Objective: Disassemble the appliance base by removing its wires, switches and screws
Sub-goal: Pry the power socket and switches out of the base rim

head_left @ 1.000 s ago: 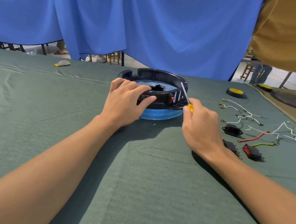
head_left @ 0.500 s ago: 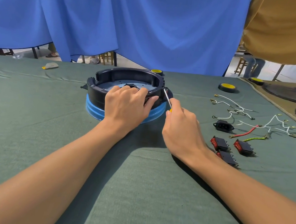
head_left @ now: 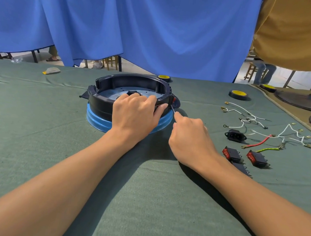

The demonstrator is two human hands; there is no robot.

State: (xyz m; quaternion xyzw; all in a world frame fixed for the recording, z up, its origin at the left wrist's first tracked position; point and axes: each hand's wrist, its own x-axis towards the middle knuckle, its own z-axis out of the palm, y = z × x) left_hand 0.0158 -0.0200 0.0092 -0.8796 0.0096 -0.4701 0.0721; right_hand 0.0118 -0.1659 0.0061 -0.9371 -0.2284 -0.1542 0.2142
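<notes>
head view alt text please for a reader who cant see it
A person's left hand grips the near rim of a round black and blue appliance base on a green cloth, while the right hand holds a thin screwdriver to its right side. Loose wires and red switches lie to the right.

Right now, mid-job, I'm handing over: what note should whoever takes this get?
Left hand grips the near rim of the appliance base, steadying it.
Right hand holds the screwdriver, tip at the base's right side, by a red switch still fitted.
Done: wires, power socket and loose switches lie on the cloth to the right.
Left: that red switch and what look like rim screws.
</notes>
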